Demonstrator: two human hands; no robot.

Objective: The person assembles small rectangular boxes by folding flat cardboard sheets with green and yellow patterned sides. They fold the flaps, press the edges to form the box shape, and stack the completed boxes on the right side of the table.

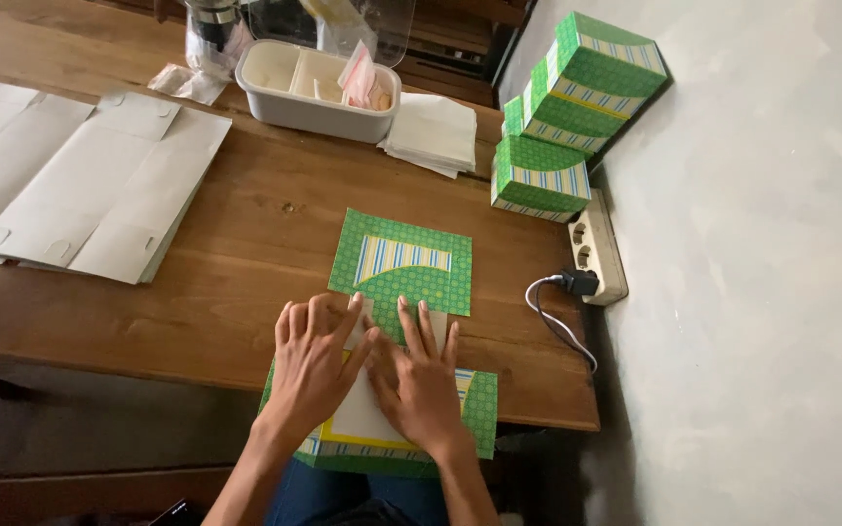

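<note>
Two stacks of flat white blanks (99,190) lie at the left of the wooden table (246,292). Left hand (314,362) and right hand (421,380), fingers spread, press flat on a green carton (401,278) at the near edge. Folded green boxes (557,127) stand by the grey wall (762,273).

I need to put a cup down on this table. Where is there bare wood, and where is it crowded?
Bare wood lies between the white flat sheets and the green box blank. Crowded: the back edge around the white tray, the green boxes.
</note>
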